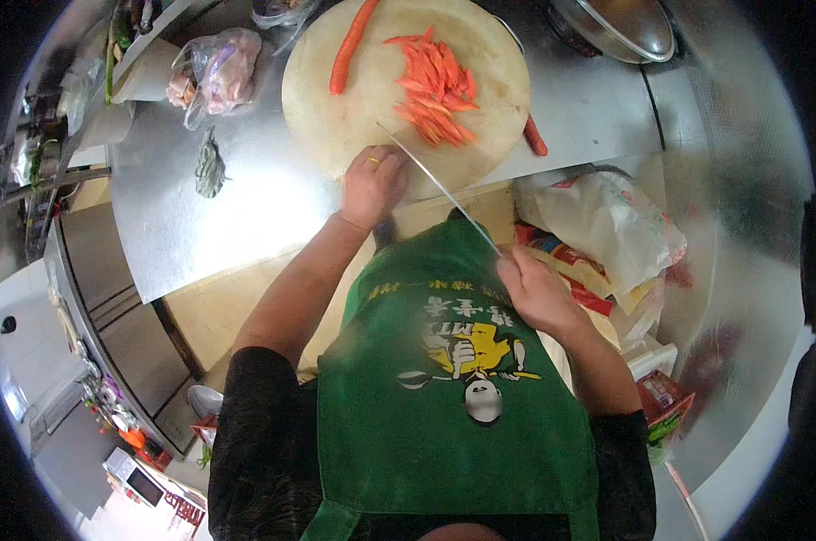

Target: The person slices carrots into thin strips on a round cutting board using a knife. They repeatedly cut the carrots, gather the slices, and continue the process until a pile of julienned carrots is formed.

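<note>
My right hand [540, 287] grips the handle of a kitchen knife [438, 184], just in front of the green apron. The blade is seen nearly edge-on and slants up and left over the near part of a round cutting board [313, 128]. Beside the blade, my left hand [374, 186] rests at the board's near edge with curled fingers; whatever may be under them is hidden. Sliced carrot [438, 84] lies in a heap on the board. A whole peeled carrot [350, 51] lies at the board's far left.
Another carrot [535, 135] lies against the board's right side on the steel counter [597, 122]. Bagged raw meat [225, 71] and a wilted leaf [209, 166] are to the left. A metal pan [617, 27] stands far right. Plastic bags [604, 223] sit below the counter's right edge.
</note>
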